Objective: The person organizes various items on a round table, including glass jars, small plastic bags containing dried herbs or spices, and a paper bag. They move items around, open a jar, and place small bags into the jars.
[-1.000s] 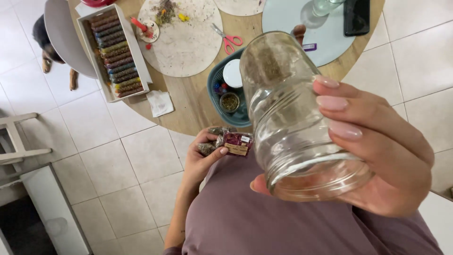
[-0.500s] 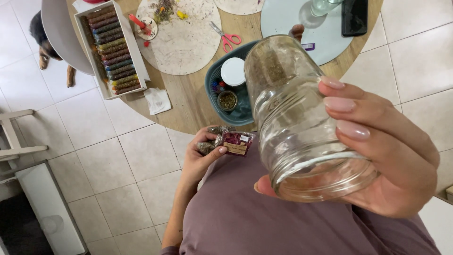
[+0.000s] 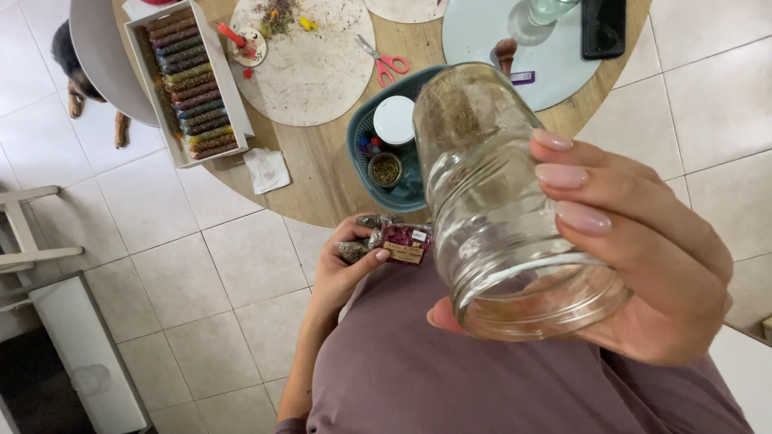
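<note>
Clear glass jar (image 3: 503,201), open-mouthed and tilted, gripped by curled right hand (image 3: 635,249); left hand (image 3: 346,261) closed around small packets (image 3: 390,239).

The jar (image 3: 503,209) sits in the right hand (image 3: 643,257), near; left of it, the left hand (image 3: 346,261) holds packets (image 3: 394,239). Beyond, a basket (image 3: 359,157) on the table (image 3: 322,173), a box (image 3: 186,80) far left.

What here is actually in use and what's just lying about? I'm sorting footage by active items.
In hand:
glass jar, in right hand
small packets, in left hand

Lying about:
scissors
box of tubes
teal basket
phone
dog
</note>
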